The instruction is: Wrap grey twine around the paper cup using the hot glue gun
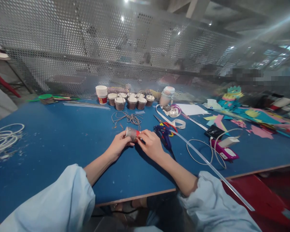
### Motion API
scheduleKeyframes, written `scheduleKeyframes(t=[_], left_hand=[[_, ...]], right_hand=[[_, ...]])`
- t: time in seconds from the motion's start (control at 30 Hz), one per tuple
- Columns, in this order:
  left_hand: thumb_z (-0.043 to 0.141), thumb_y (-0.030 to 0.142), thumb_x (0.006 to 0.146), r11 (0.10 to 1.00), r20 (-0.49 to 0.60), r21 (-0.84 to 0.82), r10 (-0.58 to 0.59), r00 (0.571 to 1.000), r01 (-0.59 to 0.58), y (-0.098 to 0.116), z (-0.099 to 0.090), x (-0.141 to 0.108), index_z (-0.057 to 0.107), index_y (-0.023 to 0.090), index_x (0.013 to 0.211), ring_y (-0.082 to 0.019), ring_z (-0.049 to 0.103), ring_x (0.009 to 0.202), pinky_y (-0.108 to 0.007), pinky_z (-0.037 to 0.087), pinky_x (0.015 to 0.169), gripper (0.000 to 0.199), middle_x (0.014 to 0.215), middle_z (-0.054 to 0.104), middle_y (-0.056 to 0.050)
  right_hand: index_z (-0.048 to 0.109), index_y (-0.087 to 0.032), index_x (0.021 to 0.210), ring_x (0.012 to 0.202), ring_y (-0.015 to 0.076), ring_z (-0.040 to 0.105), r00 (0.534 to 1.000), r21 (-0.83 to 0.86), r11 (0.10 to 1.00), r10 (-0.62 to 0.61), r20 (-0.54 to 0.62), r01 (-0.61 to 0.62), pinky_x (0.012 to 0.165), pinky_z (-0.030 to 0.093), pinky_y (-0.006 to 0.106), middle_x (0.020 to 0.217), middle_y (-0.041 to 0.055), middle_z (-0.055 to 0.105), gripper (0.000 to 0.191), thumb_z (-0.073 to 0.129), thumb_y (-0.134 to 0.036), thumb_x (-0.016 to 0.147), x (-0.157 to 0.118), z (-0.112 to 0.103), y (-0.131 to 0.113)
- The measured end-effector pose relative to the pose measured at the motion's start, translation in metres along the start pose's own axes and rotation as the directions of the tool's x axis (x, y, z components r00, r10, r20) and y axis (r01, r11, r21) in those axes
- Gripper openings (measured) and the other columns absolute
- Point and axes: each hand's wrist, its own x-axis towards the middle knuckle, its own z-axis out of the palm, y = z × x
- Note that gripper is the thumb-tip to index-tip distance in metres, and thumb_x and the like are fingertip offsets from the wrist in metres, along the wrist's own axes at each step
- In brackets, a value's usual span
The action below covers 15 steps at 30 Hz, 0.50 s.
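A small paper cup (130, 134), partly wrapped in grey-brown cord with a red patch showing, lies tilted between my hands. My left hand (119, 144) grips it from the left, thumb on top. My right hand (150, 143) has its fingers pinched at the red end of the cup; whether it also holds the cord there is hidden. Just beyond the cup lies a loose tangle of grey cord (132, 119). A blue glue gun (164, 134) with a long clear glue stick (207, 162) rests right of my right hand.
Several cord-wrapped cups (132, 102) and a stack of paper cups (101, 94) stand at the back. Scissors (168, 124), a tape measure (179, 123), a jar (167, 96) and a purple power strip (226, 150) lie rightward. White cord (4, 137) is coiled at left; paper scraps (261, 131) at right.
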Motion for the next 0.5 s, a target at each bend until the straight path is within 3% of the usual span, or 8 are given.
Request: scheduleKeyframes(t=[0.3, 0.5], left_hand=[[0.054, 0.016, 0.065, 0.918, 0.043, 0.384, 0.088, 0.995, -0.098, 0.0034, -0.0004, -0.0045, 0.064, 0.014, 0.084, -0.013, 0.056, 0.071, -0.025, 0.047, 0.07, 0.021, 0.077, 0.063, 0.0], [0.055, 0.019, 0.068, 0.837, 0.077, 0.526, 0.133, 0.988, -0.154, 0.0046, -0.0015, -0.0057, 0.061, 0.014, 0.08, -0.012, 0.051, 0.062, -0.024, 0.041, 0.062, 0.015, 0.066, 0.057, 0.003]], right_hand=[[0.055, -0.018, 0.073, 0.068, 0.015, 0.057, 0.996, 0.0, 1.0, -0.031, -0.083, 0.031, 0.066, 0.039, 0.03, 0.078, 0.0041, 0.065, 0.014, 0.054, -0.014, 0.086, 0.0016, -0.0052, 0.0045], [0.055, -0.017, 0.073, 0.067, 0.0139, 0.059, 0.99, -0.024, 0.997, -0.075, -0.117, 0.073, 0.067, 0.04, 0.03, 0.078, 0.0046, 0.067, 0.014, 0.053, -0.013, 0.086, 0.003, -0.0078, 0.0078]])
